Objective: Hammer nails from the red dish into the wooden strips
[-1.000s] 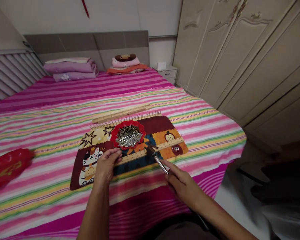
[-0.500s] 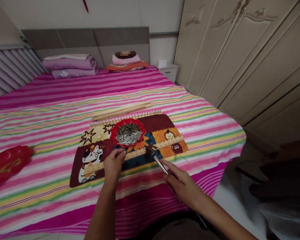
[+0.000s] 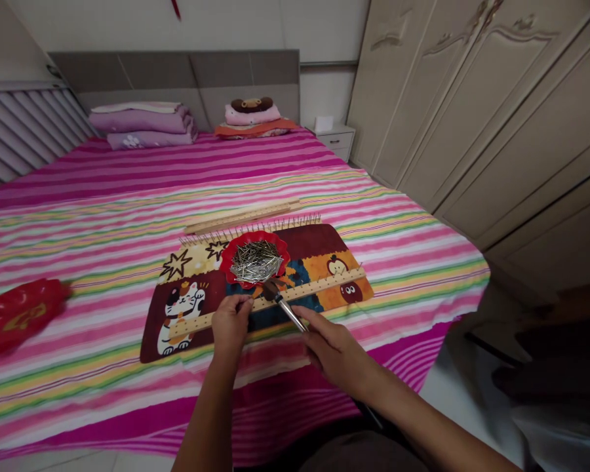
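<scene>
My left hand (image 3: 231, 322) pinches a nail, mostly hidden by the fingertips, at the near wooden strip (image 3: 319, 284). This pale strip has rows of small holes and lies slantwise across a patterned mat (image 3: 150, 331). In my right hand (image 3: 339, 351) is a hammer (image 3: 290, 311) with a dark head and silver shaft; its head is over the strip, just right of my left fingertips. Behind the strip, a red scalloped bowl (image 3: 225, 262) holds many loose nails (image 3: 256, 262).
Beyond the bowl lies a strip with a row of upright nails (image 3: 216, 235), and more wooden strips (image 3: 240, 216) behind it. A red tray (image 3: 24, 314) is at left on the striped bedspread (image 3: 103, 262). Folded bedding (image 3: 142, 124) sits near the headboard; wardrobes (image 3: 472, 118) stand right.
The hammer in my right hand has moved left along the strip, its head now closer to my left fingertips. My left hand stays pinched at the strip. The view has shifted slightly.
</scene>
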Available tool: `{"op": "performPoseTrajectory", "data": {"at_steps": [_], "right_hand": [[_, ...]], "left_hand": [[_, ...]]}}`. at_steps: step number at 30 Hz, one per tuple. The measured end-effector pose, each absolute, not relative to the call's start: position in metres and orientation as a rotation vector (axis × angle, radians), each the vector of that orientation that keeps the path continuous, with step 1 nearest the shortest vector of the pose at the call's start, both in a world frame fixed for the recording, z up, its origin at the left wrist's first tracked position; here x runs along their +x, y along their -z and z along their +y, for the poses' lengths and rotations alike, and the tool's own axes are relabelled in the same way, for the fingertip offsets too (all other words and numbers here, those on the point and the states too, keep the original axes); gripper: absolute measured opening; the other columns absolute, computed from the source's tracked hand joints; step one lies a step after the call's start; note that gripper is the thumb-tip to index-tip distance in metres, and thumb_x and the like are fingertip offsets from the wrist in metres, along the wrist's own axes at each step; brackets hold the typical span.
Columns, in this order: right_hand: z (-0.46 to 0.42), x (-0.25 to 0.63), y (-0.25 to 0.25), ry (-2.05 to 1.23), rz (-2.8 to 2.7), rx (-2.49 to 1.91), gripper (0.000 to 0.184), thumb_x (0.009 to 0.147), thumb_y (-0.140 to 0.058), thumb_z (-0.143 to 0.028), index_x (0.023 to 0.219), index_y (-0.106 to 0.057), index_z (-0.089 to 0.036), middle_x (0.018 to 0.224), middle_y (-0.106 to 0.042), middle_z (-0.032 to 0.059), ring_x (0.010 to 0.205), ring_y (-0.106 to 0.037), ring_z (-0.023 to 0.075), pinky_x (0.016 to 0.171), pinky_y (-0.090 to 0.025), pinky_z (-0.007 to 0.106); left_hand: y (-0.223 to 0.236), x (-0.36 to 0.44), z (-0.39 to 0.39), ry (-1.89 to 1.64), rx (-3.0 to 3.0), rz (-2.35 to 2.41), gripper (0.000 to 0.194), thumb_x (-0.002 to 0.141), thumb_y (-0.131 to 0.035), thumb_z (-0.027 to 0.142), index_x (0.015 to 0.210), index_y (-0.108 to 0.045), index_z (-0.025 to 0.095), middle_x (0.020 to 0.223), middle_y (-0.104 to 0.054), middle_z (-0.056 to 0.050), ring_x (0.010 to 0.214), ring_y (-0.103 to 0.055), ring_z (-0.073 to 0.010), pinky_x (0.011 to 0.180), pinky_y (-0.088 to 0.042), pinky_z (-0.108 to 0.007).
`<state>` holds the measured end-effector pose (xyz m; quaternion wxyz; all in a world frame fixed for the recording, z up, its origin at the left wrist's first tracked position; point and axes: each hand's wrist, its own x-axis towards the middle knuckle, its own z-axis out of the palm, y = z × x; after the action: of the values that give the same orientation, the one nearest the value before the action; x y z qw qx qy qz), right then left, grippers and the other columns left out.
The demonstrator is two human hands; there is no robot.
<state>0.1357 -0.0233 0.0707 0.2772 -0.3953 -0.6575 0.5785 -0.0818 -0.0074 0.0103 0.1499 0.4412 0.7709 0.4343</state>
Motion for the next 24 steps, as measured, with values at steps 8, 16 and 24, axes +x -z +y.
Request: {"op": "performPoseTrajectory", "data": {"at_steps": [8,16,24], "right_hand": [[-0.003,0.101,-0.07,-1.425,-1.965,-0.983,0.05,0.086,-0.038,-0.008,0.133,-0.05,-0.022,0.062,-0.05,-0.0049,0.054,-0.048,0.0101,0.054,-0.038,0.022],[-0.018,0.127,-0.076,-1.538,-1.78,-0.927,0.047,0.091,-0.037,-0.017,0.137,-0.045,-0.022,0.059,-0.045,-0.0061,0.048,-0.04,0.0085,0.045,-0.033,0.02],[-0.028,0.158,-0.083,-1.623,-1.512,-1.086,0.047,0.09,-0.043,-0.03,0.135,-0.047,-0.019,0.062,-0.048,-0.0048,0.046,-0.04,0.0084,0.041,-0.031,0.02]], "left_hand": [[-0.005,-0.083,-0.007,-1.225,1.317,2.251,0.016,0.068,-0.057,0.034,0.067,-0.066,0.021,0.074,-0.065,-0.003,0.073,-0.059,-0.0185,0.072,-0.045,-0.031],[-0.006,-0.085,-0.005,-1.212,1.309,2.228,0.015,0.067,-0.058,0.034,0.067,-0.066,0.022,0.075,-0.066,-0.002,0.075,-0.06,-0.0184,0.074,-0.047,-0.03],[-0.02,-0.098,-0.004,-1.199,1.281,2.21,0.026,0.068,-0.056,0.039,0.083,-0.07,0.022,0.081,-0.068,-0.002,0.069,-0.061,-0.0174,0.071,-0.049,-0.03]]}}
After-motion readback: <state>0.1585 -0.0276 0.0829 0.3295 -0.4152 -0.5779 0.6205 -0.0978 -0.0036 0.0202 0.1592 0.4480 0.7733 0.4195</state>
